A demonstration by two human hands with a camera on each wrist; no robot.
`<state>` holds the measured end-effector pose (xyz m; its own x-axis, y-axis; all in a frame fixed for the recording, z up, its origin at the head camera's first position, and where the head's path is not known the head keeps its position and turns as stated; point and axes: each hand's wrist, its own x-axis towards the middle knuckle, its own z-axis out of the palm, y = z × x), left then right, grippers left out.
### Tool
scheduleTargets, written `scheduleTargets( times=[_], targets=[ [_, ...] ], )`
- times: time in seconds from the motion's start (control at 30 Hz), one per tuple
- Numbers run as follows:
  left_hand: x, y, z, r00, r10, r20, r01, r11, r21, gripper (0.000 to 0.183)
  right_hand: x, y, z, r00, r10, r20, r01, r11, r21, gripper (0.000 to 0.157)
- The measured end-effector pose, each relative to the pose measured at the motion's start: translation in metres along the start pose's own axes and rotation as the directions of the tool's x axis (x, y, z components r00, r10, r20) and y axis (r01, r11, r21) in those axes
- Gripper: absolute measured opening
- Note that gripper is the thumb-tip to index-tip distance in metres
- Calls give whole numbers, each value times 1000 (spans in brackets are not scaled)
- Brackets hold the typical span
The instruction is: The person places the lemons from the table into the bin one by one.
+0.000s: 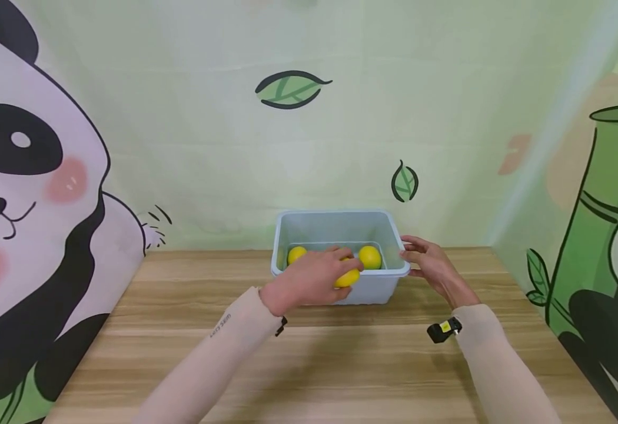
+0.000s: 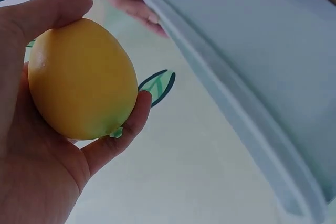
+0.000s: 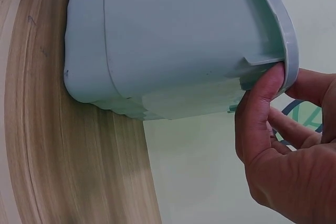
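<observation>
A yellow lemon [image 1: 348, 278] with a small green stem end sits in my left hand [image 1: 314, 277], above the front rim of a light blue plastic bin [image 1: 375, 290]. In the left wrist view, the thumb and fingers curl round that lemon [image 2: 81, 80]. Inside the bin are two more lemons, one at the left [image 1: 296, 254] and one at the right [image 1: 369, 257]; the forearm and hand hide part of the interior. My right hand [image 1: 432, 266] pinches the bin's right rim, fingers beneath the lip in the right wrist view.
The bin stands on a wood-grain table [image 1: 341, 365], close to the back wall [image 1: 208, 147]. That wall carries printed leaves, and a large panda [image 1: 39, 176] is printed at the left. A green bamboo print [image 1: 600, 194] covers the right side.
</observation>
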<state>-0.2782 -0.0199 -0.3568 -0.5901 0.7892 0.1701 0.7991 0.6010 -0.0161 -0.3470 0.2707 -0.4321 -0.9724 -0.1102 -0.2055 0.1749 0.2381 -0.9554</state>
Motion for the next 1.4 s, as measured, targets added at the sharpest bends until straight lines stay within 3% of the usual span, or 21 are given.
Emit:
scheduleTargets(
  times=[0.3,0.63,1.13,1.4],
  targets=[
    [10,-14,-19,999,-34,29,35,999,-41,40,-1,-3,0,1000,-16,8,17,1000,-13,57],
    [21,-36,-30,995,-93,39,96,991,-96,38,-1,-1,2,1000,3,3,-3,1000,-15,57],
    [43,-60,-40,980,-174,98,187,972,-141,39,-3,-3,2,1000,-6,0,6,1000,-7,56],
    [52,-74,-34,971,-206,124,224,961,-159,39,-2,-4,1,1000,-10,-1,10,1000,-18,57]
  ],
)
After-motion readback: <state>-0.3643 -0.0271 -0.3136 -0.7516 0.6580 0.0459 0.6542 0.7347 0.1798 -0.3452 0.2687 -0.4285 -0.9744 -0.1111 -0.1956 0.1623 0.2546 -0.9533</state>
